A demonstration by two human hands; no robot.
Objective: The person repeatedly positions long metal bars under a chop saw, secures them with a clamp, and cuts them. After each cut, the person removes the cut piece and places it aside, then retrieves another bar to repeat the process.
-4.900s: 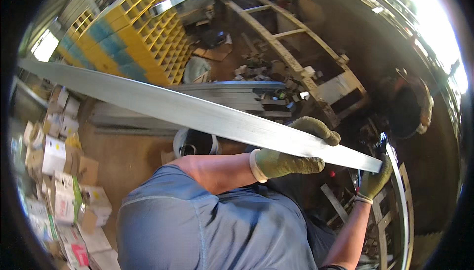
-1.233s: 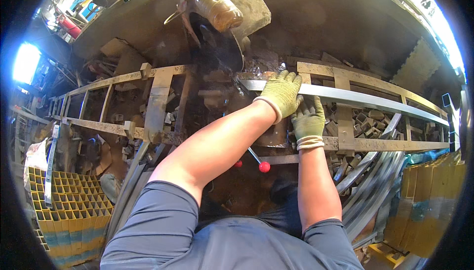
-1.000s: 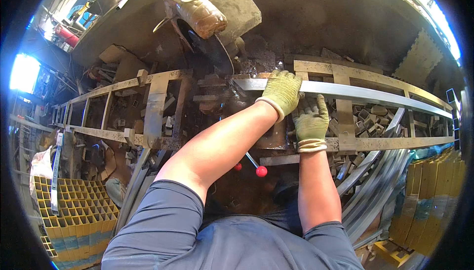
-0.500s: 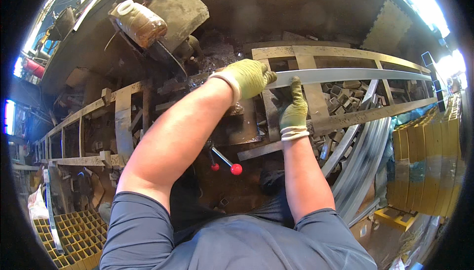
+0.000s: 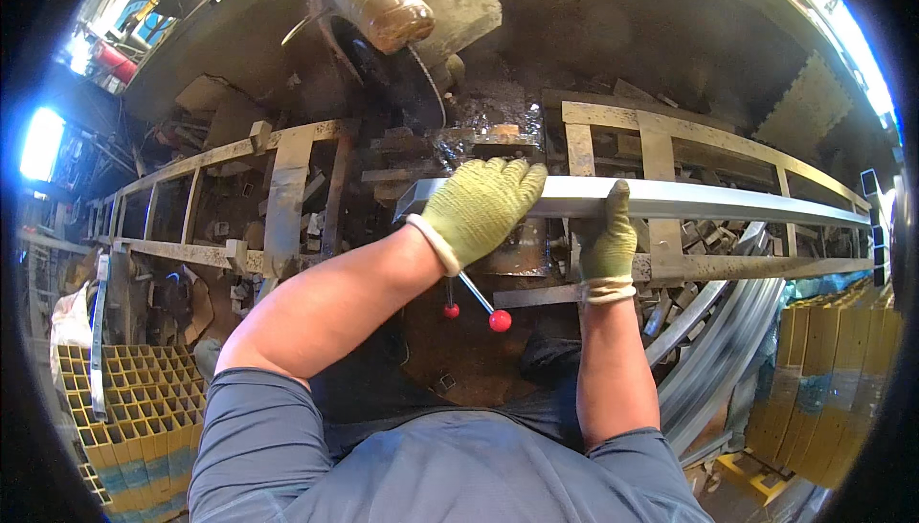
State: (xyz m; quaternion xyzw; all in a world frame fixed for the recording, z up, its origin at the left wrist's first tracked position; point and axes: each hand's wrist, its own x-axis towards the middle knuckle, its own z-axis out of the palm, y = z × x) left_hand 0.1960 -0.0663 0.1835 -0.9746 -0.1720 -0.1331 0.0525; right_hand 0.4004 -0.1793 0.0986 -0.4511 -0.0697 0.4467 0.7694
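Note:
A long silvery square metal tube (image 5: 747,201) lies crosswise in front of me, its left end projecting past my left hand. My left hand (image 5: 485,209), in a yellow-green knit glove, is wrapped over the tube near that end. Farther right, my right hand (image 5: 607,247), gloved alike, grips the tube from the near side with its thumb up over the top. Beyond the left end stands a dark round saw blade (image 5: 421,90), partly hidden by a tilted plastic jug (image 5: 388,11) of brown liquid. Below my hands, a metal lever ends in a red ball knob (image 5: 500,320).
Ladder-like metal frames stand at left (image 5: 287,200) and right (image 5: 661,188), with tube offcuts (image 5: 713,234) around the right one. Long silvery tubes (image 5: 723,351) lie at right. Stacks of yellow square tubes stand at lower left (image 5: 144,399) and right (image 5: 828,379).
The view has shifted. Against the frames, the tube and both hands have moved left and closer to me. The tube's left end now shows beyond my left hand.

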